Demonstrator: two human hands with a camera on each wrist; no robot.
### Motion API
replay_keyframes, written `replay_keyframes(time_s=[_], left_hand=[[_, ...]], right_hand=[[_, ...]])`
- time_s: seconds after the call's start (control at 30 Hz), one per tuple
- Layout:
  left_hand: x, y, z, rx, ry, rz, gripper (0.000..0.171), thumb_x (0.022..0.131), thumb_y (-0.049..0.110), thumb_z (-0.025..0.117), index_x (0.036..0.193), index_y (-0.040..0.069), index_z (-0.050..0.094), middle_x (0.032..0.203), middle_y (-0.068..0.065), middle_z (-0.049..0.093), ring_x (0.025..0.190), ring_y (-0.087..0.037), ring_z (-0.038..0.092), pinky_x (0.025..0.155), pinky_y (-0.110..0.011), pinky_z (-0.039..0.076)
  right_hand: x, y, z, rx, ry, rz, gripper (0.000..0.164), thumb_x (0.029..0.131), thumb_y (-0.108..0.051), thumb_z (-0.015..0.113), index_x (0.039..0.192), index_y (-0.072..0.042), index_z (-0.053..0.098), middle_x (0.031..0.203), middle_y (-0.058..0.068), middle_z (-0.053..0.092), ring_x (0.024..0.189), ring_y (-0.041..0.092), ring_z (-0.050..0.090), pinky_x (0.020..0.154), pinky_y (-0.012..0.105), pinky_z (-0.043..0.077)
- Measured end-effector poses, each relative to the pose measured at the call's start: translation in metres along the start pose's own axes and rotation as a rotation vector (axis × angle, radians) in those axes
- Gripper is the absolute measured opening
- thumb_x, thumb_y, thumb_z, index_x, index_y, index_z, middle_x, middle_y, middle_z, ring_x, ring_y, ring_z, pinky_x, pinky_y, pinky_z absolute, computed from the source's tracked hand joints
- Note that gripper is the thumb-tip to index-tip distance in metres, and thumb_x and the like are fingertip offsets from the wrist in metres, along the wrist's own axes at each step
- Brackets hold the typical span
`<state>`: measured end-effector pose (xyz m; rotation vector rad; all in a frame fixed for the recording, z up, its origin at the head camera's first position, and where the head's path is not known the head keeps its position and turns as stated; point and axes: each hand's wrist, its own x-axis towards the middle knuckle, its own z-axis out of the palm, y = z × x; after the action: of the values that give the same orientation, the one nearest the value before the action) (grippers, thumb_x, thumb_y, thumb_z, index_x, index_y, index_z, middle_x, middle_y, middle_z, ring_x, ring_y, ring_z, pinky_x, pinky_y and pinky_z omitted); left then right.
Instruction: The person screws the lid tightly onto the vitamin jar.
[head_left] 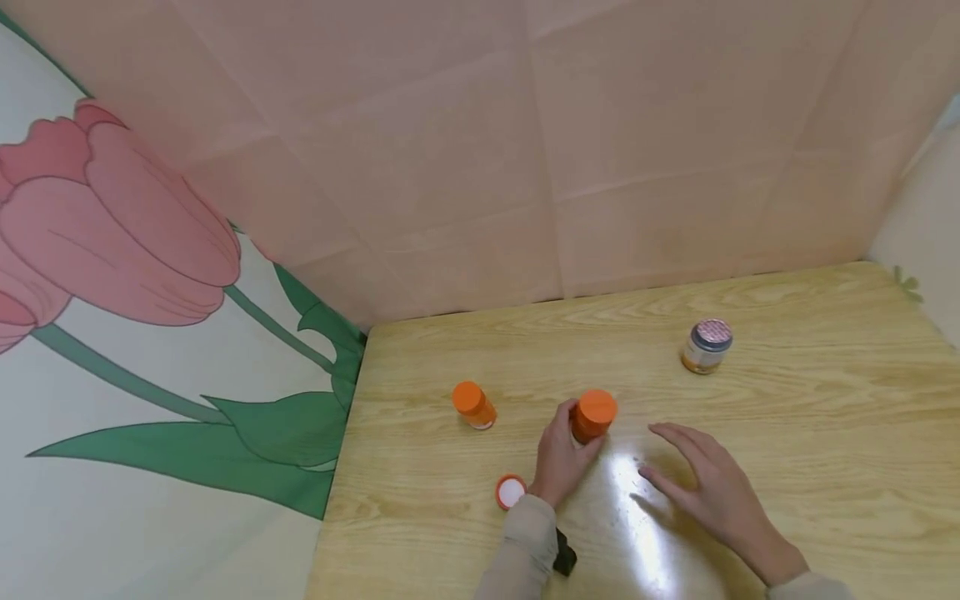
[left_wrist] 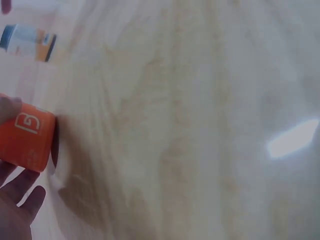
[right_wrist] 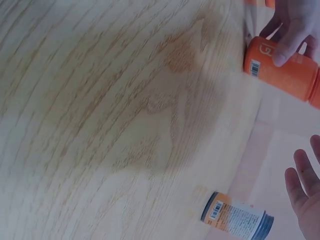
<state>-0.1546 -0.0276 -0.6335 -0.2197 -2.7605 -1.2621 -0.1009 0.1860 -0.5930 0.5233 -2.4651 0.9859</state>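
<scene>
My left hand (head_left: pixel 562 462) grips an orange bottle (head_left: pixel 596 414) with an orange cap around its side, fingers and thumb wrapped on it. In the right wrist view this bottle (right_wrist: pixel 282 72) stands on the table and shows a white logo and a barcode. To the right of it, my right hand (head_left: pixel 712 487) hovers over the table with fingers spread and nothing in them. An orange lid (head_left: pixel 512 492) with a white inside lies beside the left wrist. A smaller orange bottle (head_left: pixel 474 406) stands to the left of the held one.
A glass jar (head_left: pixel 707 346) with a dark lid and a pink patterned top stands at the back right of the wood-grain table (head_left: pixel 810 400). A small black item (head_left: pixel 564 554) shows by the left sleeve. Pink cloth (head_left: pixel 450 167) hangs behind the table's back edge.
</scene>
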Motion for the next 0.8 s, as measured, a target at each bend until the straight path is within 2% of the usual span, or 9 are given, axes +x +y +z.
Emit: replay_keyframes(time_s=[0.4, 0.63, 0.8], left_hand=[[0.029, 0.001, -0.003, -0.161, 0.022, -0.179, 0.062, 0.084, 0.019, 0.079, 0.138, 0.018, 0.049, 0.133, 0.001, 0.063, 0.122, -0.015, 0.060, 0.104, -0.038, 0.049], [0.044, -0.001, -0.004, -0.201, 0.090, -0.219, 0.063, 0.083, 0.012, 0.079, 0.138, 0.015, 0.049, 0.132, -0.003, 0.064, 0.122, -0.019, 0.060, 0.106, -0.040, 0.047], [0.054, -0.002, -0.003, -0.172, 0.128, -0.238, 0.065, 0.082, 0.011, 0.080, 0.139, 0.013, 0.048, 0.132, -0.006, 0.063, 0.123, -0.021, 0.060, 0.106, -0.041, 0.047]], right_hand=[[0.002, 0.006, -0.002, 0.007, 0.017, 0.019, 0.068, 0.062, -0.014, 0.089, 0.125, -0.003, 0.064, 0.120, 0.017, 0.067, 0.110, 0.033, 0.056, 0.111, 0.004, 0.017], [0.004, 0.006, -0.002, 0.007, 0.012, 0.031, 0.068, 0.063, -0.014, 0.090, 0.125, -0.004, 0.064, 0.120, 0.015, 0.068, 0.110, 0.032, 0.057, 0.110, 0.002, 0.016], [0.004, 0.005, -0.002, 0.008, 0.006, 0.045, 0.067, 0.063, -0.014, 0.090, 0.125, -0.005, 0.065, 0.120, 0.014, 0.068, 0.109, 0.032, 0.057, 0.109, 0.002, 0.016]])
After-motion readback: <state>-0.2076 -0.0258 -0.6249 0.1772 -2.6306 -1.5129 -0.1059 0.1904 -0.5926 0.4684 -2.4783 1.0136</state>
